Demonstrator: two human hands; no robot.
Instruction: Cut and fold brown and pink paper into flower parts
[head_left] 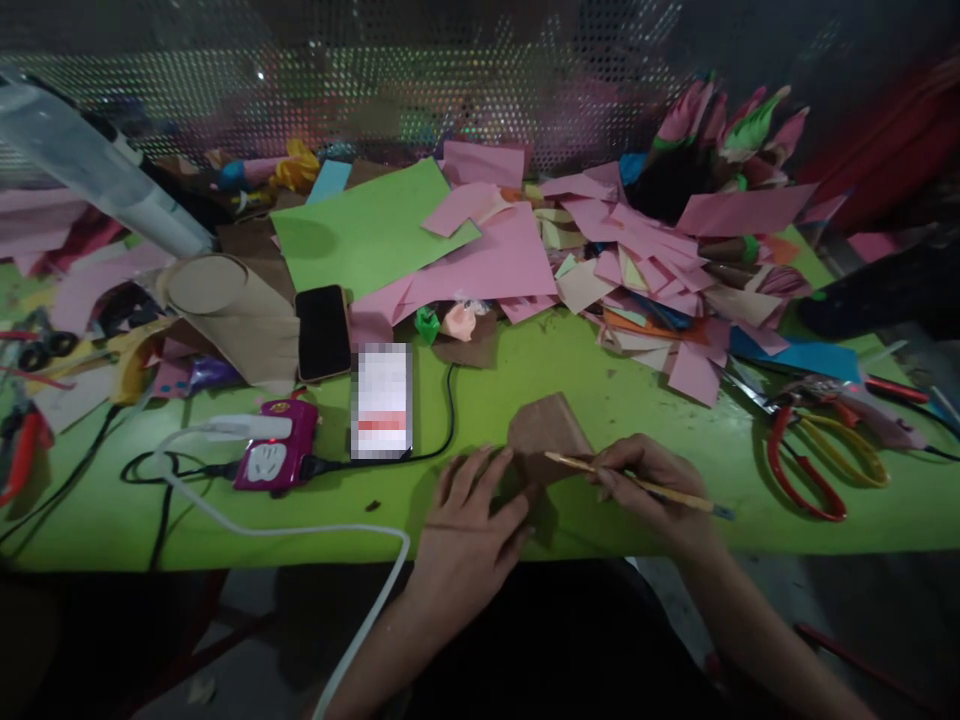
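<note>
Brown paper (550,425) lies between left hand (472,515) and right hand (649,487).

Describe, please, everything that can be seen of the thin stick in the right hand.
The thin stick is straight, pencil-like and yellowish-tan, and looks wooden. One end is pale and narrows to a tip; the other is dark, slightly bluish. The right hand grips it, covering part of its length. It lies slanted, the pale end pointing left over the brown piece, the dark end right and nearer the person. Whether its tip touches the brown piece, I cannot tell.
</note>
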